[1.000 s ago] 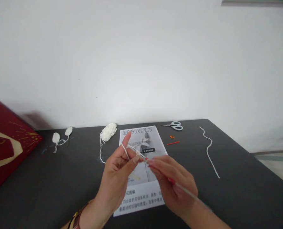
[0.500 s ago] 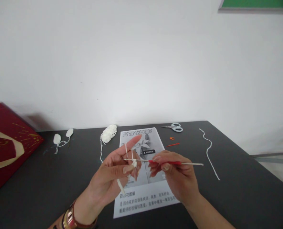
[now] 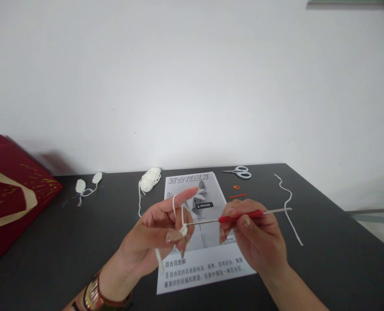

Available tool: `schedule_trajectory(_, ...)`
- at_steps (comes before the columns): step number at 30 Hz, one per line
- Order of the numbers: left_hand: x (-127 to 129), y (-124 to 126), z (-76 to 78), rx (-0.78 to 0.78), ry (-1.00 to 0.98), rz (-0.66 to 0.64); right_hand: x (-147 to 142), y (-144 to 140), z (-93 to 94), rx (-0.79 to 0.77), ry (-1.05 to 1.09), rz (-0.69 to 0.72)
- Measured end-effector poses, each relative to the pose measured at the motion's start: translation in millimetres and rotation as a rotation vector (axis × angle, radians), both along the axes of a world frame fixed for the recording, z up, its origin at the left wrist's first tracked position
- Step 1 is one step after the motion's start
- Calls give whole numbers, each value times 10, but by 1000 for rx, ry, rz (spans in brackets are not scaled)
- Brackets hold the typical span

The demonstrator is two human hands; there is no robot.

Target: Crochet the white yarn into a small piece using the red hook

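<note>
Between thumb and fingers my left hand point(image 3: 158, 233) pinches a small piece of white crochet work point(image 3: 184, 230). The white working yarn point(image 3: 174, 205) loops over its raised index finger, and a loose tail point(image 3: 159, 260) hangs below the palm. My right hand point(image 3: 255, 235) is closed around the red grip of a crochet hook point(image 3: 240, 215). The hook's metal shaft points left, and its tip meets the crochet work; whether it sits inside a loop is too small to tell. Beneath both hands lies a printed pattern sheet point(image 3: 208, 278).
A ball of white yarn point(image 3: 150, 179) and two small white crocheted pieces point(image 3: 80, 186) lie at the back left, near a red gift bag point(image 3: 14, 203). To the right are scissors point(image 3: 242, 172), an orange stitch marker point(image 3: 236, 187), a red needle point(image 3: 237, 196) and a yarn strand point(image 3: 287, 201).
My right hand has drawn the hook to the right and tilted its rear end upward. The tip, formerly past the crochet work, is now at it. The view has shifted slightly.
</note>
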State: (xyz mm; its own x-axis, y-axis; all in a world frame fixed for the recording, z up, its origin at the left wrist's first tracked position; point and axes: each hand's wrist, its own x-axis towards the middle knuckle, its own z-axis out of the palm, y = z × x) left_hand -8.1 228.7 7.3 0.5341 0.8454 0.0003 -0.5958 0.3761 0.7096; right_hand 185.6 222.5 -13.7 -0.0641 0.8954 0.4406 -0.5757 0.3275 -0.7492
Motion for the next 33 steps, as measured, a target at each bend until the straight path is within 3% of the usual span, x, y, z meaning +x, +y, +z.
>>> schedule_trajectory(10, 4, 54, -100, 86, -93, -143, 77, 26, 11, 20, -54, 61)
schedule_trajectory(18, -22, 45, -148, 105, -67, -174, 119, 21, 50, 7, -27, 118)
schedule_trajectory(23, -66, 54, -116, 264, 53, -161, 21, 39, -9, -268, 118, 216)
schedule_trajectory(27, -91, 79, -119, 402, 248, -45, -94, 68, -84, -521, 210, 274)
schedule_trajectory(33, -53, 91, -218, 420, 388, 19, -184, 55, -101, -562, 163, 194)
